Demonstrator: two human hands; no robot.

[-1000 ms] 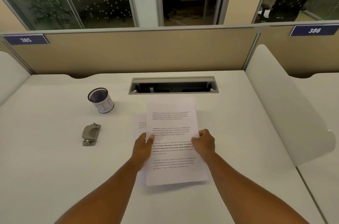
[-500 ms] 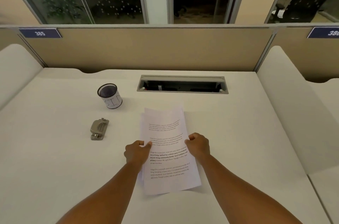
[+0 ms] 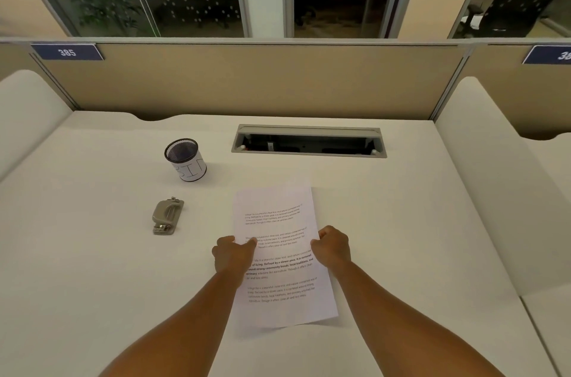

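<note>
A printed sheaf of white paper (image 3: pixel 278 253) lies lengthwise in the middle of the white desk (image 3: pixel 92 268), its near end slightly lifted. My left hand (image 3: pixel 233 256) pinches its left edge, thumb on top of the text. My right hand (image 3: pixel 332 248) grips the right edge with curled fingers. I cannot tell how many sheets there are.
A grey hole punch (image 3: pixel 167 216) lies left of the paper. Behind it stands a mesh cup (image 3: pixel 185 159) with a white label. A cable slot (image 3: pixel 309 141) is set into the desk at the back. Beige partitions close off the far side, white dividers both sides.
The offset sheets that stuck out at the left are now squared into one stack. The stack has come down toward the desk, both hands still on its edges.
</note>
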